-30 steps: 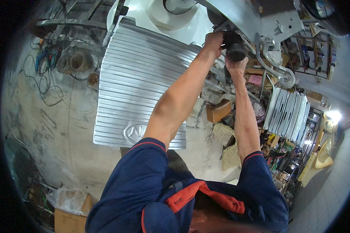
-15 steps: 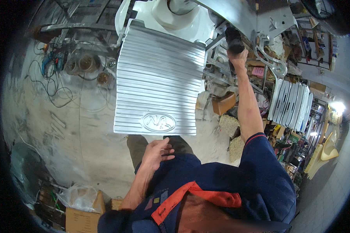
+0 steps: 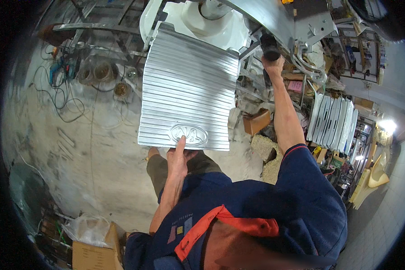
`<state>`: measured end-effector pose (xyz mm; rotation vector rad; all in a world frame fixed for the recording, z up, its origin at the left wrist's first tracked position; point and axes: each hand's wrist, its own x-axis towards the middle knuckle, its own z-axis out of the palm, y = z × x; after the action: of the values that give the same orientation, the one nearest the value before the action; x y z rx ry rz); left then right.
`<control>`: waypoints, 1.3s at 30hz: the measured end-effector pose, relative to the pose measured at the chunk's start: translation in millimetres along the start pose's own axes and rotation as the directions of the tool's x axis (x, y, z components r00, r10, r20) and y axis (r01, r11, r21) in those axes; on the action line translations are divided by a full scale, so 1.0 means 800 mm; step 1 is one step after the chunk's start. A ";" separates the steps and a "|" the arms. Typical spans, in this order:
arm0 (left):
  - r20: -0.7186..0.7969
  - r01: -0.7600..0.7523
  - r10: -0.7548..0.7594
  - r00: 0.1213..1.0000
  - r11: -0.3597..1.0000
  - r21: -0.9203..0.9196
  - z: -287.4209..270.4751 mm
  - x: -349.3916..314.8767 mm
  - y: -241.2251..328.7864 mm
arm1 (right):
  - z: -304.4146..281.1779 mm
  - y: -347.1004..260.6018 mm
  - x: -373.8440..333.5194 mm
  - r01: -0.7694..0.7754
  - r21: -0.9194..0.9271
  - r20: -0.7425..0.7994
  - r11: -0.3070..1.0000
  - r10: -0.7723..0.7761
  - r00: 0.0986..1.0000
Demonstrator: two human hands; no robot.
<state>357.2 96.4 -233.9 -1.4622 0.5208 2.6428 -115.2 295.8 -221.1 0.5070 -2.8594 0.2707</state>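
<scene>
Beyond the left hand [image 3: 177, 161], the ribbed plate [image 3: 189, 85] looks like glossy silver metal; farther on, the base [image 3: 231, 35] is smooth, shiny white. In the right hand [image 3: 273, 67], the tool [image 3: 269, 45] looks like matt black plastic; behind both hands, the shirt [image 3: 261, 191] is soft-looking matt cloth

Glare at right, dimness at left

A lamp [image 3: 386, 126] burns out white at far right. The ridged silver panel [image 3: 189, 85] gleams, shadowed toward its upper right. Fisheye distortion curves the tiled wall [image 3: 391, 198]; black rings the frame; blur smears the bottom edge.
</scene>
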 end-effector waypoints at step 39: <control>0.464 -0.528 0.390 0.795 0.822 0.212 0.507 0.294 0.088 | -0.036 -0.020 -0.034 -0.020 0.119 0.006 0.993 0.020 1.000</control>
<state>-113.8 141.3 -214.2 -0.7198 1.3492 2.8848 -79.6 296.0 -198.1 0.5015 -2.8667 0.4469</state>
